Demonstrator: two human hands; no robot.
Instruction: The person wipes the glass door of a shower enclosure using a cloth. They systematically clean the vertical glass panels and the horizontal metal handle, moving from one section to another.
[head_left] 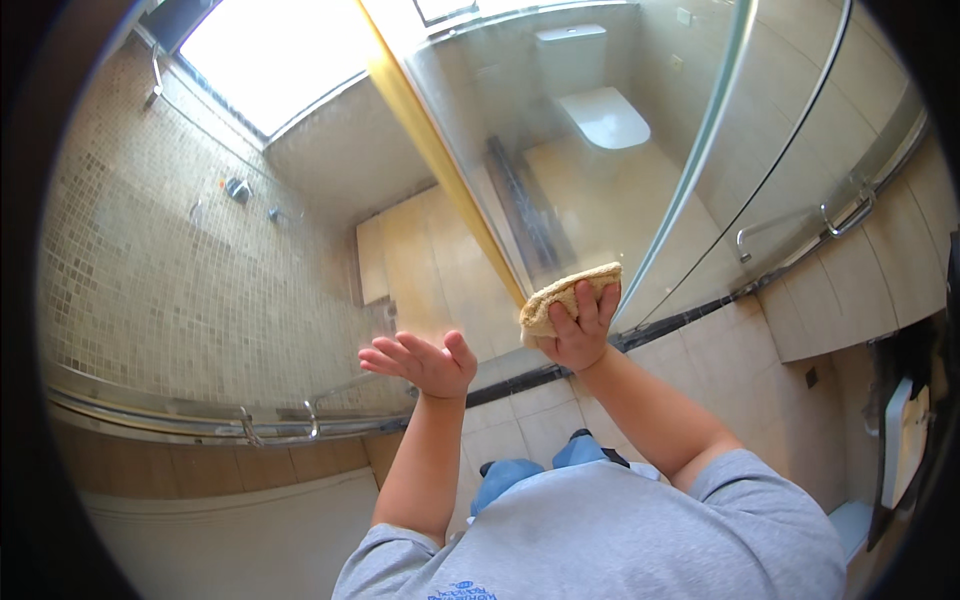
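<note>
My right hand (578, 335) grips a folded cream terry cloth (570, 288), fingers spread over its near side. The cloth is held at the lower end of the yellowish vertical edge strip (425, 135) of a glass shower panel; whether it presses on the glass I cannot tell. To its left, my left hand (428, 364) is raised with nothing in it, fingers stretched out and thumb apart. That hand is close to the glass, and contact cannot be made out.
Glass panels with metal handles (850, 215) stand to the right, and a curved metal rail (190, 425) runs along the left. Through the glass show a mosaic-tiled wall (140, 270), a shower valve (238, 190) and a white toilet (605, 118). A dark sill (530, 378) crosses the floor.
</note>
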